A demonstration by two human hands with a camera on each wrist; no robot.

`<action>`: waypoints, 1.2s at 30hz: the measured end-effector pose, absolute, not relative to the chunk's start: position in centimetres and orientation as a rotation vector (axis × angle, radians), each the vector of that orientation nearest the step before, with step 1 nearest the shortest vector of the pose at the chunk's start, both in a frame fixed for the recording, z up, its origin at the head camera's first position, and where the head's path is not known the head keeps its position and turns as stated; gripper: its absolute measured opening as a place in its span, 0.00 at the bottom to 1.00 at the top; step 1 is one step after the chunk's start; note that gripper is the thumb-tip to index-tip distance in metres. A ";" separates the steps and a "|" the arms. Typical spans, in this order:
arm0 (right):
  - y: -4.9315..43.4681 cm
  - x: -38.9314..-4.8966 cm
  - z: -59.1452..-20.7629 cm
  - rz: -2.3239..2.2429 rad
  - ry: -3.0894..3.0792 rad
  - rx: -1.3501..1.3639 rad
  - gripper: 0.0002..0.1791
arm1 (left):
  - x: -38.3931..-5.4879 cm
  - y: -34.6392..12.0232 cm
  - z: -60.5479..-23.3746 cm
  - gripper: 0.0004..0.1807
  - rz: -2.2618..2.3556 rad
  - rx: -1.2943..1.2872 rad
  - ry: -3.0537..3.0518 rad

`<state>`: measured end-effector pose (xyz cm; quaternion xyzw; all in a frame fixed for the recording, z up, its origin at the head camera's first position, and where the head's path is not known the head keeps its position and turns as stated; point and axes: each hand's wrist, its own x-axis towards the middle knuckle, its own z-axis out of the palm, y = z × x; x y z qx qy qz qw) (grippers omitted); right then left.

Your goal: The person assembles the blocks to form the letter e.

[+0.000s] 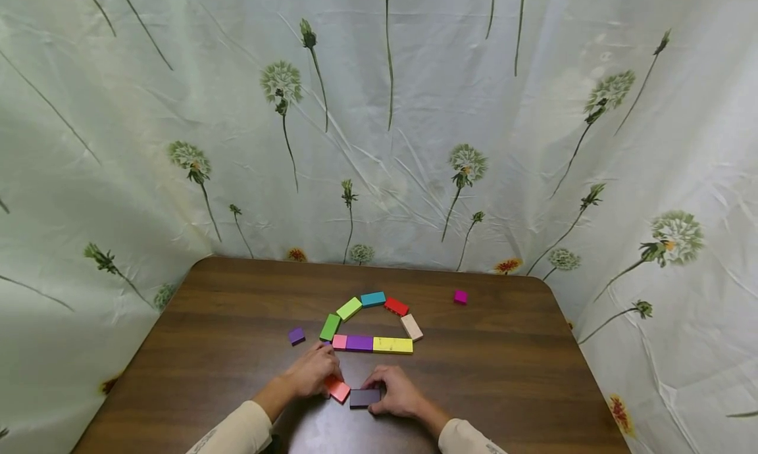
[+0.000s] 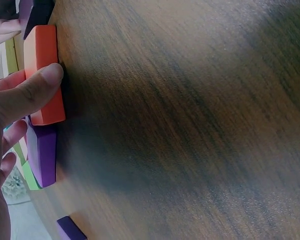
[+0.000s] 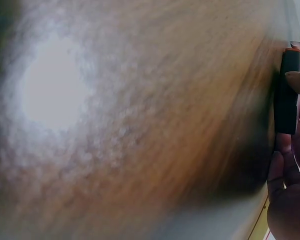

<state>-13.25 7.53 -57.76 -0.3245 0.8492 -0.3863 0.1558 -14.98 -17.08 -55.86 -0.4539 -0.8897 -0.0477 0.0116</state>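
My left hand (image 1: 314,370) pinches a coral-orange block (image 1: 339,391) lying near the front of the table, the thumb on its near side in the left wrist view. Just beyond it a purple block (image 2: 44,155) sits by the curled fingers, mostly hidden by the hand in the head view. On the right, my other hand (image 1: 395,391) holds a dark grey-black block (image 1: 364,398) between thumb and fingers. The dark block's left end stands right at the coral block's end. Both blocks lie low over the tabletop, slightly angled to each other.
Beyond the hands, green (image 1: 329,327), lime (image 1: 349,308), teal (image 1: 373,299), red (image 1: 396,306) and beige (image 1: 411,327) blocks form an arc. Under it runs a row of pink (image 1: 339,342), purple (image 1: 359,343) and yellow (image 1: 393,345). Small purple (image 1: 297,336) and magenta (image 1: 460,297) blocks lie apart.
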 end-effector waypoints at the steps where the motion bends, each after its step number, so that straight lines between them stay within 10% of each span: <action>1: 7.5 -13.3 -57.8 -1.103 2.430 -0.926 0.16 | -15.0 -17.1 -55.8 0.15 -0.153 -1.413 -2.782; 36: 7.4 -13.1 -58.0 -1.091 2.399 -0.933 0.15 | -15.0 -17.2 -55.9 0.16 -0.197 -1.425 -2.785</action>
